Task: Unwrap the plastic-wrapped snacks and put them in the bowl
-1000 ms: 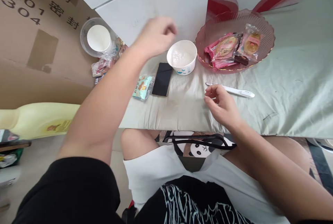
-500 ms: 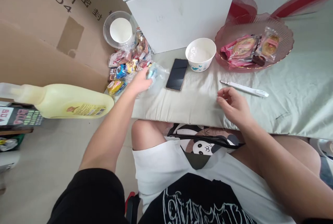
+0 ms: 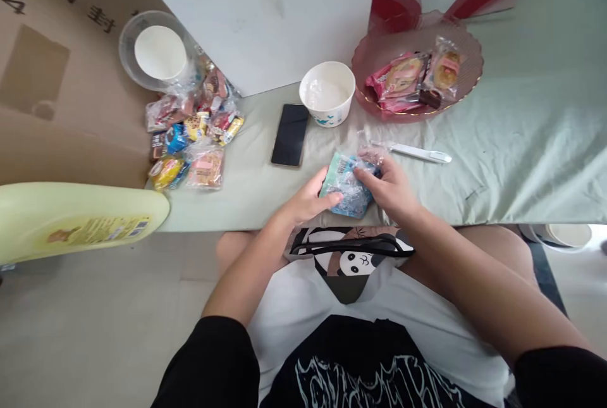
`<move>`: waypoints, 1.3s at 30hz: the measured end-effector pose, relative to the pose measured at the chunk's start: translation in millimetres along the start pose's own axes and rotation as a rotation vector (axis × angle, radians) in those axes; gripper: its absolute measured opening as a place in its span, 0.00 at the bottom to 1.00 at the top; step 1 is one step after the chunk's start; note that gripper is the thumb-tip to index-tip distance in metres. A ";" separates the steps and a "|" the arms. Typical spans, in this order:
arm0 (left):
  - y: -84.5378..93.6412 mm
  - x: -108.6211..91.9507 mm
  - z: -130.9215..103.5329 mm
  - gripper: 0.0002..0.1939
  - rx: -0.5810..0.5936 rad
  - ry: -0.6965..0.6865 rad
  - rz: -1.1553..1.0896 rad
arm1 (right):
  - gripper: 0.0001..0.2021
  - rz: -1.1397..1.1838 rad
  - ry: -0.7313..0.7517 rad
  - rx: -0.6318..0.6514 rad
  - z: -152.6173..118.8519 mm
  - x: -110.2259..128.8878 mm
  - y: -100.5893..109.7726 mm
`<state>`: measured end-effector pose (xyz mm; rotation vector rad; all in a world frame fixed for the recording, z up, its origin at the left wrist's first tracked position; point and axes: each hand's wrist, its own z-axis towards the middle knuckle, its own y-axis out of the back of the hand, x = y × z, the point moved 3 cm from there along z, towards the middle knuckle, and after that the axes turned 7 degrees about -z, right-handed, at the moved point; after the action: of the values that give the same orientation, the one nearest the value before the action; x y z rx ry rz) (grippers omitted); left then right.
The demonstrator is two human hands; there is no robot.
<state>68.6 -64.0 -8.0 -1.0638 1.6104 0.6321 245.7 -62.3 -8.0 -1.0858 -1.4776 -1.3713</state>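
Observation:
A blue and green plastic packet (image 3: 349, 190) is held between both hands over the table's front edge. My left hand (image 3: 308, 199) grips its left side, thumb on top. My right hand (image 3: 386, 183) pinches its right side, where clear crinkled plastic sticks up. Just behind my right hand lies a white utility knife (image 3: 420, 153). A dark phone (image 3: 289, 135) rests further left, beside a white paper bowl (image 3: 327, 93) with clear plastic inside.
Several wrapped snacks (image 3: 205, 164) are heaped at the left near a clear bowl (image 3: 130, 47). A pink glass bowl (image 3: 467, 76) of wrapped pastries stands back right. White boxes (image 3: 279, 22) are behind; a yellow bottle (image 3: 85, 221) is at left.
My left hand has moved right from the snack heap, bringing the blue packet to the front middle. My right hand has closed on it. The view has shifted right.

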 end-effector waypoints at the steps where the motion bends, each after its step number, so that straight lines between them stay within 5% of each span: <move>1: 0.7 -4.5 8.5 0.45 0.019 -0.045 0.118 | 0.15 -0.037 0.006 -0.044 2.2 -1.6 3.9; 6: 11.8 -12.4 25.2 0.54 -0.015 -0.249 0.345 | 0.09 -0.286 0.213 -0.207 4.3 4.8 8.8; 9: 21.8 -7.7 20.9 0.47 -0.021 -0.275 0.323 | 0.11 -0.404 0.405 -0.059 -0.3 12.6 -4.8; 12: 34.5 -11.2 14.6 0.30 -0.057 -0.331 0.364 | 0.15 -0.466 0.570 0.069 -3.5 18.4 -9.9; 15: 49.2 -17.4 12.3 0.16 -0.160 -0.366 0.380 | 0.14 -0.592 0.490 -0.107 4.2 18.3 11.2; 19: 65.5 -17.3 12.6 0.22 -0.290 -0.378 0.327 | 0.13 -0.879 0.158 -0.487 13.8 8.7 60.5; 22: 69.7 -14.3 12.7 0.25 -0.343 -0.375 0.268 | 0.14 -0.986 0.020 -0.381 15.6 -5.1 82.9; 27: 64.2 -10.6 15.8 0.22 -0.435 -0.448 0.250 | 0.10 -1.012 0.041 -0.251 12.6 -13.4 88.7; 30: 58.7 -2.4 21.6 0.28 -0.429 -0.491 0.257 | 0.10 -0.772 0.060 -0.223 8.5 0.1 73.5; 34: 48.3 2.3 24.7 0.19 -0.427 -0.667 0.451 | 0.13 -0.316 0.041 0.017 3.8 21.7 33.9; 39: 49.2 -4.5 24.9 0.21 -0.506 -0.705 0.332 | 0.15 -0.307 -0.025 0.134 2.5 23.0 12.5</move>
<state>37.4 -19.2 -16.8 -0.7781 1.0176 1.5069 251.0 -58.1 17.4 -0.8183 -1.7833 -1.4445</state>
